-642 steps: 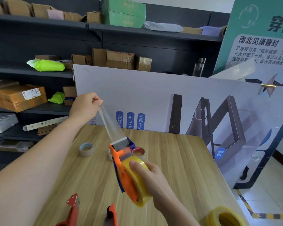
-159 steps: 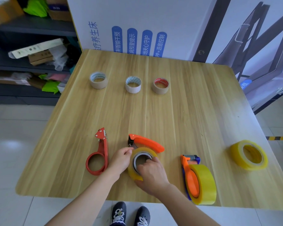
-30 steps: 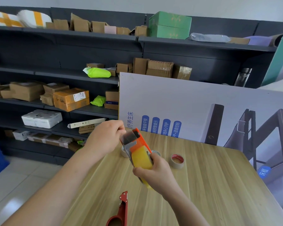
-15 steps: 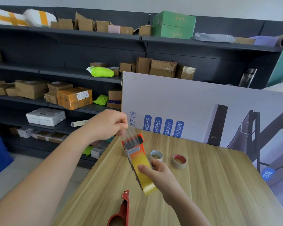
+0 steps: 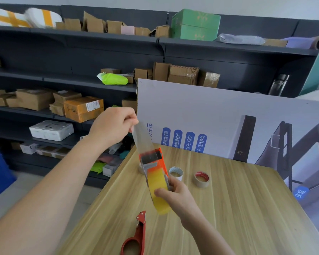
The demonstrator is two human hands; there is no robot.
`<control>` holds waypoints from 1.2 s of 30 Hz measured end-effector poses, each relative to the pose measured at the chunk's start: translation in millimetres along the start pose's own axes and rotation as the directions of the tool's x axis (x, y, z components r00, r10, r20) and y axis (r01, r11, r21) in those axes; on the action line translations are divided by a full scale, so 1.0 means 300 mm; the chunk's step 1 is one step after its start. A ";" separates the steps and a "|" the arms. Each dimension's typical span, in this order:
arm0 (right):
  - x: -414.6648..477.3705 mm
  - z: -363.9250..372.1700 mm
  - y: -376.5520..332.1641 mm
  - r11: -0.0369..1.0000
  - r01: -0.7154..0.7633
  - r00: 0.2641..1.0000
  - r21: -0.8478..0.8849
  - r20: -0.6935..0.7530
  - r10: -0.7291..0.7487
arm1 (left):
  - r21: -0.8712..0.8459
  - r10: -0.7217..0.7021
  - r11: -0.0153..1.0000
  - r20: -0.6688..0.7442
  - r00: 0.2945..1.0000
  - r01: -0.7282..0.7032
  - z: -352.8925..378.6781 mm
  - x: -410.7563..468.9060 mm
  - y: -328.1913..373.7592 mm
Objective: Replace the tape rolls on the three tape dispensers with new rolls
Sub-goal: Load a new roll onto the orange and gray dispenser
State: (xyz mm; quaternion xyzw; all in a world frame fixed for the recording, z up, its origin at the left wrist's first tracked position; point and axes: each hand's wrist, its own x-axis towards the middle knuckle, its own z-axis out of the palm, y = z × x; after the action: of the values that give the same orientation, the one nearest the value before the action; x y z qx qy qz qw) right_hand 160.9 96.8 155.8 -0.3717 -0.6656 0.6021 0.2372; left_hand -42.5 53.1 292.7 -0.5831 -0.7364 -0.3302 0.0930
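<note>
My right hand [image 5: 175,195] holds an orange tape dispenser [image 5: 155,160] loaded with a yellow tape roll [image 5: 157,190], raised above the wooden table [image 5: 238,208]. My left hand [image 5: 112,126] pinches the free end of the clear tape strip [image 5: 141,138], which stretches up and left from the dispenser's mouth. A red dispenser [image 5: 134,238] with no roll in it lies on the table near the front edge. Used rolls rest farther back: a white one [image 5: 176,173] and a red-rimmed one [image 5: 201,179]; a third is mostly hidden behind the held dispenser.
A large printed board [image 5: 219,118] leans upright along the table's far edge. Dark shelving [image 5: 72,83] with cardboard boxes and parcels fills the left and back. The table's left edge drops to a tiled floor [image 5: 50,183].
My left hand has pulled the tape end up and away from the dispenser, drawing out a longer strip. The right hand has kept the dispenser roughly in place above the table.
</note>
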 end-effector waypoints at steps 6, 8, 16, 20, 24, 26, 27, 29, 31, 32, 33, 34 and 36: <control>0.002 0.002 -0.009 0.999 -0.020 1.000 0.044 -0.017 0.021 | 0.034 -0.027 0.999 -0.058 0.998 0.029 0.023 0.009 -0.031; 0.001 -0.005 -0.025 1.000 -0.014 1.000 0.015 0.007 0.014 | 0.031 -0.045 0.998 -0.090 0.995 0.048 0.022 0.011 -0.042; 0.027 -0.005 -0.020 0.999 -0.036 0.996 0.022 -0.084 0.038 | 0.029 0.026 0.999 -0.179 0.983 -0.021 0.009 0.034 0.011; 0.012 -0.008 -0.012 0.999 -0.032 0.996 0.022 -0.079 0.034 | 0.042 -0.022 0.999 -0.228 0.974 0.032 -0.053 0.069 -0.011; 0.012 -0.008 0.013 0.996 -0.084 0.993 0.037 -0.082 0.086 | 0.027 -0.018 0.999 -0.129 0.991 0.022 -0.045 0.079 -0.017; 0.009 0.005 0.016 0.996 -0.075 0.990 0.048 -0.115 0.080 | 0.013 -0.018 1.000 -0.130 0.991 0.020 -0.035 0.081 -0.018; 0.007 0.009 0.014 0.997 -0.063 0.989 0.037 -0.131 0.067 | 0.011 -0.021 1.000 -0.141 0.990 0.022 -0.032 0.084 -0.023; 0.003 0.011 0.001 0.999 -0.046 0.989 0.026 -0.137 0.050 | 0.017 -0.040 0.999 -0.184 0.982 0.044 -0.029 0.090 -0.038; 0.010 0.008 -0.012 0.999 -0.033 0.994 0.043 -0.102 0.037 | 0.002 -0.088 0.996 -0.233 0.968 0.091 -0.023 0.095 -0.065; 0.014 0.006 -0.017 0.998 -0.029 0.996 0.049 -0.088 0.034 | -0.005 -0.113 0.993 -0.247 0.962 0.116 -0.017 0.096 -0.078; 0.015 0.007 -0.023 0.998 -0.023 0.996 0.051 -0.085 0.027 | -0.008 -0.135 0.991 -0.248 0.959 0.137 -0.009 0.094 -0.093; 0.015 0.010 -0.026 0.999 -0.019 0.996 0.050 -0.090 0.024 | -0.006 -0.151 0.988 -0.239 0.959 0.154 0.001 0.092 -0.104; 0.012 0.017 -0.022 0.998 -0.018 0.994 0.058 -0.110 0.024 | 0.001 -0.175 0.984 -0.208 0.962 0.180 0.023 0.089 -0.125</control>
State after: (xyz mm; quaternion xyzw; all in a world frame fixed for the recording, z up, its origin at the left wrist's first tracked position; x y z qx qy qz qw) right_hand 153.3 96.4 161.0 -0.4044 -0.6301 0.6018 0.2780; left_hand -83.4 74.8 287.2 -0.4763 -0.7753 -0.3887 0.1451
